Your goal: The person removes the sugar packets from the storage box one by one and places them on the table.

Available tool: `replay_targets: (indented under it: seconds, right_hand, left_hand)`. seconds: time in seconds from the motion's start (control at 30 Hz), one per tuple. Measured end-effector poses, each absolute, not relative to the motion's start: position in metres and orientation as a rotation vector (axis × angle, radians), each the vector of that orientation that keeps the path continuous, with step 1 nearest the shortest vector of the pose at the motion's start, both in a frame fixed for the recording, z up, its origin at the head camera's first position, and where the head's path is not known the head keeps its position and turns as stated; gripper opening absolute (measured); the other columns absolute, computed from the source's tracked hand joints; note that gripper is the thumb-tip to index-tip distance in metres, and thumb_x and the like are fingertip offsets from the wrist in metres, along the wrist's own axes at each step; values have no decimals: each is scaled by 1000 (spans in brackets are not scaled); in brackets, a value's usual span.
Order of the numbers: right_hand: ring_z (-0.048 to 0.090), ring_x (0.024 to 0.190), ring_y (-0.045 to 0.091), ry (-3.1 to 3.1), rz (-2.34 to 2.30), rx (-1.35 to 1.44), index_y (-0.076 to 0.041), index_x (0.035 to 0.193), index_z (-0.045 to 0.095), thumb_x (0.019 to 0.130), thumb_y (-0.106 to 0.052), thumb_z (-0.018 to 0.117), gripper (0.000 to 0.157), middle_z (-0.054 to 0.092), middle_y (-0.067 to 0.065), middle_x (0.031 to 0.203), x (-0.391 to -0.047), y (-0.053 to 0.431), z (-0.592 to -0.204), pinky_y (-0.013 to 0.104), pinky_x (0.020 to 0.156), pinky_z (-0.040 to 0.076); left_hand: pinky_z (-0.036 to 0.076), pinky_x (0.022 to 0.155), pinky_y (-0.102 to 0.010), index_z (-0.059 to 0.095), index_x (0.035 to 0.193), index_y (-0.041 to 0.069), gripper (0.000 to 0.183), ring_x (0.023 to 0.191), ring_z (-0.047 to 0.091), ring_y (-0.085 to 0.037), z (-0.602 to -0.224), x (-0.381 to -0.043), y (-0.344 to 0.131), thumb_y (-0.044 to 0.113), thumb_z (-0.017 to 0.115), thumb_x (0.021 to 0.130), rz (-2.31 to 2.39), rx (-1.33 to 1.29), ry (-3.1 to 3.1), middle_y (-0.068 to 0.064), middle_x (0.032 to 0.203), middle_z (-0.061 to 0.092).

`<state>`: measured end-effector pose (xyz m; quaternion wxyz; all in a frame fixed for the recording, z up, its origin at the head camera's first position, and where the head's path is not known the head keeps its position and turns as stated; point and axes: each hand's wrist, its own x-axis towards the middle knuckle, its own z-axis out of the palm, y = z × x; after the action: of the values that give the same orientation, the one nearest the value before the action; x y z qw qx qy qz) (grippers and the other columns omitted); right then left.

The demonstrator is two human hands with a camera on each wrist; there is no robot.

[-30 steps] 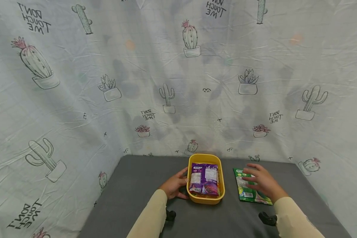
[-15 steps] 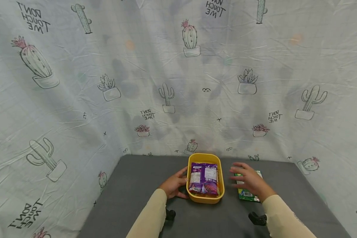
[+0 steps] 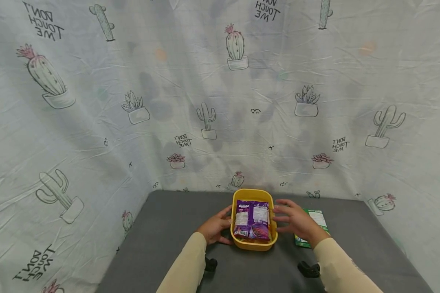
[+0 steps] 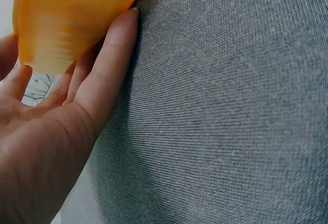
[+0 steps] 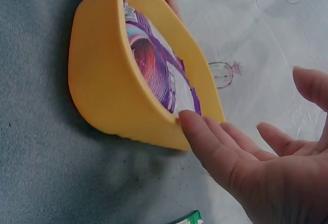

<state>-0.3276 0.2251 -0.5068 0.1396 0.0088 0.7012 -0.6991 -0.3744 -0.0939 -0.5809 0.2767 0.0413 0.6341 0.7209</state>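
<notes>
A yellow plastic container [image 3: 253, 246] stands on the grey table with two purple printed packets [image 3: 251, 219] inside. Against its left wall rests my left hand [image 3: 215, 228]; the left wrist view shows the thumb stretched along the container's side [image 4: 77, 19], low near the cloth. My right hand [image 3: 297, 221] is at the right wall, fingers spread and mostly straight. In the right wrist view its fingertips [image 5: 188, 119] come right up to the container's rim. A green packet [image 3: 317, 217] lies flat beyond and under the right hand, partly hidden by it.
Grey cloth covers the table [image 3: 176, 211]. Behind and beside it hangs a pale curtain [image 3: 220, 158] printed with cacti. A black strap piece [image 3: 309, 269] sits by the right wrist, another [image 3: 211, 264] by the left.
My right hand has moved left, from above the green packet to the container's right side. My left hand, the container and the packets have stayed where they were.
</notes>
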Motion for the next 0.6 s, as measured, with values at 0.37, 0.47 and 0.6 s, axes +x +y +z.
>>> replay_targets:
  seconds: [0.37, 0.47, 0.6]
  right_hand:
    - [42, 143, 63, 2008, -1958, 40, 3, 165, 26, 110, -40, 66, 80, 31, 41, 163, -329, 205, -497, 76, 94, 52]
    - [42, 142, 65, 2022, -1926, 52, 4, 165, 26, 109, -43, 68, 84, 30, 42, 162, -330, 198, -498, 77, 95, 51]
    - [38, 143, 67, 2040, -1899, 83, 4, 163, 27, 107, -44, 70, 85, 31, 40, 162, -331, 191, -499, 79, 96, 48]
  left_hand:
    - [58, 81, -73, 29, 175, 24, 71, 149, 42, -48, -581, -374, -95, 16, 60, 113, 1929, 123, 1704, -22, 169, 39]
    - [58, 81, -73, 29, 175, 24, 70, 150, 41, -48, -580, -373, -95, 16, 60, 113, 1932, 117, 1702, -22, 169, 38]
    - [58, 82, -74, 29, 175, 24, 71, 150, 40, -49, -579, -373, -95, 16, 61, 113, 1931, 110, 1699, -23, 169, 37]
